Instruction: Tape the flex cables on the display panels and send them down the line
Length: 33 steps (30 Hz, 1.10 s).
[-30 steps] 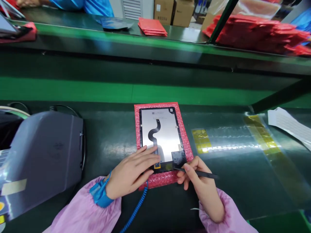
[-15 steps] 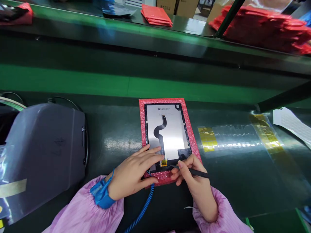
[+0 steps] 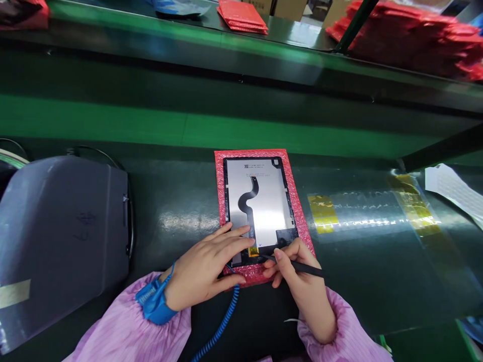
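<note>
A tablet screen panel (image 3: 267, 201), silver back up with a black frame, lies on a red bubble-wrap bag (image 3: 304, 221). A black S-shaped flex cable (image 3: 244, 202) runs down its back to a yellow-taped connector (image 3: 253, 251) near the lower edge. My left hand (image 3: 211, 261) rests open and flat over the panel's lower left, fingertips on the cable. In my right hand (image 3: 298, 264) is a thin black pointed tool, perhaps tweezers (image 3: 307, 269), its tip beside the yellow connector. A blue wrist strap (image 3: 154, 301) with a coiled cord (image 3: 222, 327) is on my left wrist.
A dark grey machine housing (image 3: 64, 241) stands at the left. Clear film held by yellow tape (image 3: 323, 213) covers the bench at right, near a white sheet (image 3: 453, 193). On the shelf above lie red bags (image 3: 241, 15) and a larger red pile (image 3: 411, 40).
The view has shifted slightly. Both hands keep nearly the same place on the panel, and the tool tip stays by the yellow connector.
</note>
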Tool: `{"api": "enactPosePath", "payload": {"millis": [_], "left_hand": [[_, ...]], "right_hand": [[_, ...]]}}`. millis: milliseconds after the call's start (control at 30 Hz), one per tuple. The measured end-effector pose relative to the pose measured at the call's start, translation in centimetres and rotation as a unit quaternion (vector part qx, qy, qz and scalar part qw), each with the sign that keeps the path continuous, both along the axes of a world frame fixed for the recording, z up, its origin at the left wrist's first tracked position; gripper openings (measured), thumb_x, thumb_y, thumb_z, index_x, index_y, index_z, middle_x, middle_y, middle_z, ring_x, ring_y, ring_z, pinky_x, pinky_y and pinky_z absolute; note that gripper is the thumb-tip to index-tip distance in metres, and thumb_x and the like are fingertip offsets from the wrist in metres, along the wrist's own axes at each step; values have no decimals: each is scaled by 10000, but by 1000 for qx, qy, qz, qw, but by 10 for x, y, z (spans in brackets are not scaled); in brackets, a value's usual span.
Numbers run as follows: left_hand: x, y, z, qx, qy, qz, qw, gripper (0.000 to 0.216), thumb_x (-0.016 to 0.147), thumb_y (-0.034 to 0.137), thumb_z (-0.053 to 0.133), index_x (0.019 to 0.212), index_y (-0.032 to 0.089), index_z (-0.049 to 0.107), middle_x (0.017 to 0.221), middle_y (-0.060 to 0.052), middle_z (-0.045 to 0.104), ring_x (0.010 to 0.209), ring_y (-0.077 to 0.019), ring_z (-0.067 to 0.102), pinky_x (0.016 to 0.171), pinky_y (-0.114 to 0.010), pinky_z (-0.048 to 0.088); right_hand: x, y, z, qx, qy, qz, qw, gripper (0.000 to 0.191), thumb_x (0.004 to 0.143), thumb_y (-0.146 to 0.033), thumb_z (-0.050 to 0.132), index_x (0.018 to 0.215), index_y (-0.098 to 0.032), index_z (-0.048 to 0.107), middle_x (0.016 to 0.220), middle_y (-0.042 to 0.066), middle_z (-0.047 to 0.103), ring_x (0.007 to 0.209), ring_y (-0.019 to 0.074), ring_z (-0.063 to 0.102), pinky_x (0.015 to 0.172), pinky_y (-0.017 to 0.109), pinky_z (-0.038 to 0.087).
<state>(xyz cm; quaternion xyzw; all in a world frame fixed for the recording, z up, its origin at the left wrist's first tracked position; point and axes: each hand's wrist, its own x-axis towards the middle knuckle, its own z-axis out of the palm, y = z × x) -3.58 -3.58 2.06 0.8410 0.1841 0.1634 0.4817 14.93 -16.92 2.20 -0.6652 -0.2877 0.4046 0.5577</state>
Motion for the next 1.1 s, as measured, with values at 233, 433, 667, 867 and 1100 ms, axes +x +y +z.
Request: {"api": "enactPosePath", "payload": {"millis": [233, 433, 667, 867, 1100], "left_hand": [[-2, 1, 0, 81, 21, -41, 996, 559, 934, 306, 693, 1456, 254, 500, 1506, -103, 574, 1449, -285, 464, 1220, -554, 336], [1, 5, 5, 173, 68, -109, 977, 441, 981, 281, 620, 1413, 223, 550, 1438, -70, 641, 1469, -280, 435, 1230, -548, 321], [6, -2, -2, 232, 71, -98, 965, 405, 1003, 334, 587, 1395, 231, 583, 1417, -70, 656, 1467, -293, 436, 1234, -537, 303], [2, -34, -2, 226, 45, -2, 973, 547, 938, 382, 686, 1452, 269, 536, 1501, -124, 557, 1517, -379, 320, 1202, -590, 327], [-93, -79, 15, -213, -233, 358, 878, 329, 1010, 479, 542, 1212, 249, 664, 973, -92, 733, 840, -211, 730, 711, -315, 599]], "right_hand": [[0, -2, 2, -4, -15, 3, 1000, 382, 905, -501, 717, 730, -225, 520, 660, 31, 760, 422, 137, 668, 440, 228, 569], [0, -2, 0, -7, -16, 8, 1000, 351, 927, -462, 705, 747, -220, 527, 650, 17, 754, 445, 122, 678, 469, 206, 578], [10, -6, -1, 10, -41, -42, 998, 327, 959, -442, 673, 770, -213, 534, 635, 8, 740, 453, 117, 676, 433, 180, 546], [16, -17, 0, 57, -46, -35, 997, 249, 959, -376, 693, 820, -203, 580, 684, 18, 752, 421, 102, 633, 432, 190, 535], [39, -27, -34, 125, 28, 24, 992, 347, 937, -508, 675, 1086, -196, 644, 773, 119, 783, 533, 272, 746, 320, 272, 516]]}}
